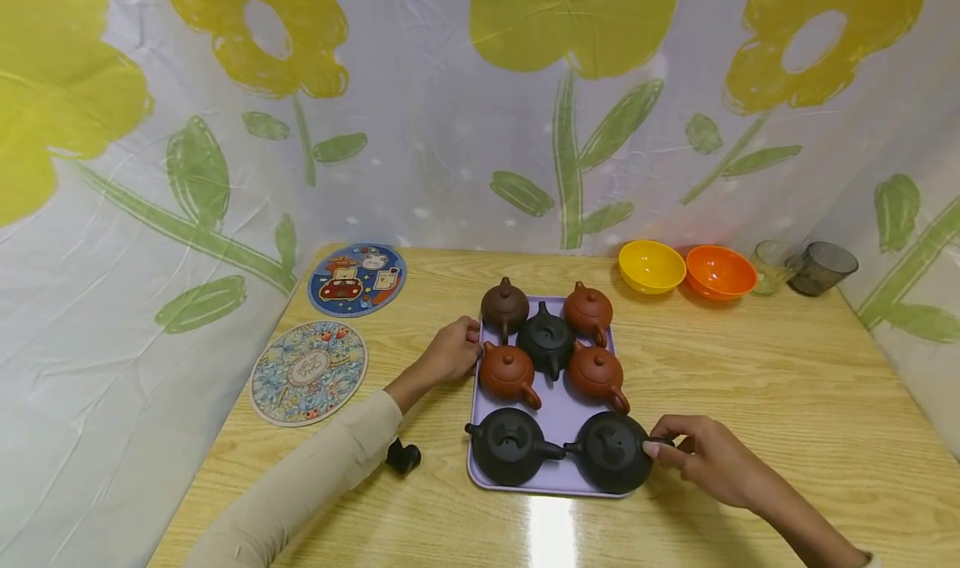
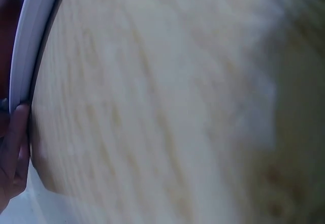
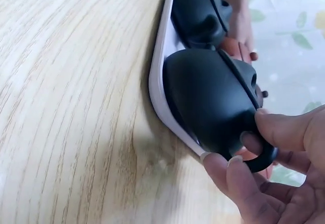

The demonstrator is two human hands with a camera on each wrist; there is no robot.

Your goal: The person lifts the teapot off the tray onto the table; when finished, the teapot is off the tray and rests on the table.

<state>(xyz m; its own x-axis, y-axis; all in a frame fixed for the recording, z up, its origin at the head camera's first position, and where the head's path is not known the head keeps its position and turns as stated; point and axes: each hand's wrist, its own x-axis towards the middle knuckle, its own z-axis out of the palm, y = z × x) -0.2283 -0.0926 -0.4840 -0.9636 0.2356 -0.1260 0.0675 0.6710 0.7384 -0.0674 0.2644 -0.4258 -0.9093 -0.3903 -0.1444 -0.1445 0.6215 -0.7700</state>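
A lavender tray (image 1: pixel 558 410) on the wooden table carries several small teapots, some black, some red-brown. My right hand (image 1: pixel 656 445) pinches the ring handle of the front right black teapot (image 1: pixel 609 453); in the right wrist view my fingertips (image 3: pixel 264 125) close on that handle beside the pot's body (image 3: pixel 208 102). A second black teapot (image 1: pixel 510 445) stands just left of it. My left hand (image 1: pixel 459 350) grips the tray's left rim next to a red-brown teapot (image 1: pixel 508 372). The left wrist view shows a finger (image 2: pixel 12 153) against the tray's rim (image 2: pixel 30 41).
A small black piece (image 1: pixel 403 455) lies on the table left of the tray. Two round patterned mats (image 1: pixel 357 279) (image 1: pixel 308 371) lie at the left. A yellow bowl (image 1: pixel 651 266), an orange bowl (image 1: pixel 720 272) and two glasses (image 1: pixel 821 268) stand at the back right. A flowered curtain surrounds the table.
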